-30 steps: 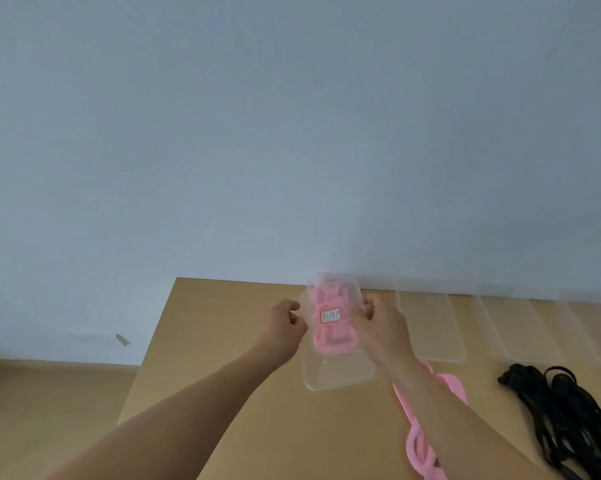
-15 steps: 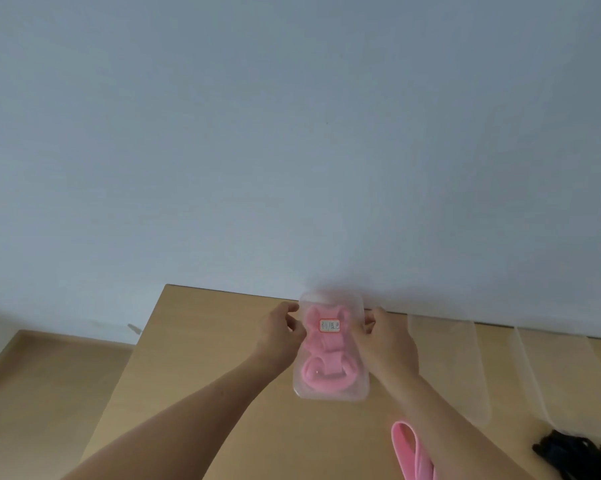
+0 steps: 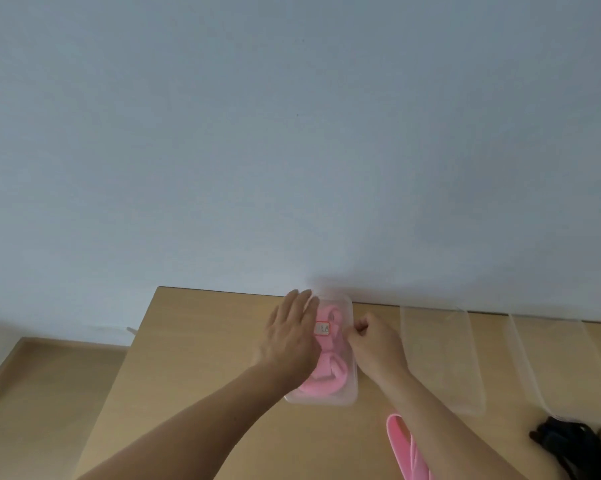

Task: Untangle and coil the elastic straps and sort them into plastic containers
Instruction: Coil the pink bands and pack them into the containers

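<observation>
Lying coiled in the container (image 3: 351, 393) on the worktop (image 3: 195, 358), the pink strap (image 3: 324, 382) is covered by the flat left hand (image 3: 288, 337); whether the curled right hand (image 3: 375, 344) grips the rim cannot be told. Soft, springy elastic is judged best held across the coil.

The left hand (image 3: 292, 336) lies over the left side of the box (image 3: 319, 400), hiding that rim and part of the coiled strap (image 3: 330, 374) inside. The label (image 3: 322, 328) is too small to read. The right hand (image 3: 371, 341) is curled at the box's right rim; whether it pinches the rim cannot be told. A loose strap (image 3: 404, 441) runs off the bottom edge, partly behind the right forearm (image 3: 437, 420). The black straps (image 3: 569, 441) are blurred and cut off at the corner.
</observation>
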Demonstrator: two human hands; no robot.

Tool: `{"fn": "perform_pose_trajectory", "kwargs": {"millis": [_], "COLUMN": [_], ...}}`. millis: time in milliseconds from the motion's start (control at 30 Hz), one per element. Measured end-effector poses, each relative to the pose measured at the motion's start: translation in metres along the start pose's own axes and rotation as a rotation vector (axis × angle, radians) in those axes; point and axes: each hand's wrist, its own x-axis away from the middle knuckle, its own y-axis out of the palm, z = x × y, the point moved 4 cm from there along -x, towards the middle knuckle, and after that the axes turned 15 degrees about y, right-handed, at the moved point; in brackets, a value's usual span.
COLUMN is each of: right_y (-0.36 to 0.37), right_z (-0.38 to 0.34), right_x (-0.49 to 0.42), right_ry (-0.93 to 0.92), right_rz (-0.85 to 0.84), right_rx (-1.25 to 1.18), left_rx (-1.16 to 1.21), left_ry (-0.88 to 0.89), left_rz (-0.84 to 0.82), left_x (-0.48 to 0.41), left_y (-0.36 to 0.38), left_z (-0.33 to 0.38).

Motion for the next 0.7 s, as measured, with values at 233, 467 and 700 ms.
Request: {"fn": "perform_pose_trajectory", "kwargs": {"millis": [233, 467, 700], "right_y": [-0.005, -0.002, 0.006], "right_z": [-0.003, -0.02, -0.017], "right_x": [-0.006, -0.034, -0.037], "right_ry": [0.016, 0.052, 0.182], "right_rz": [-0.019, 0.019, -0.085], "right_rx": [0.029, -0.112, -0.386], "left_rx": [-0.043, -0.071, -0.103], "left_ry": [0.096, 0.125, 0.152], "left_rz": [-0.184, -0.147, -0.161], "left_x": [0.005, 0.006, 0.001], "left_y": [0.038, 0.045, 0.043], "left_z": [0.011, 0.009, 0.002]}}
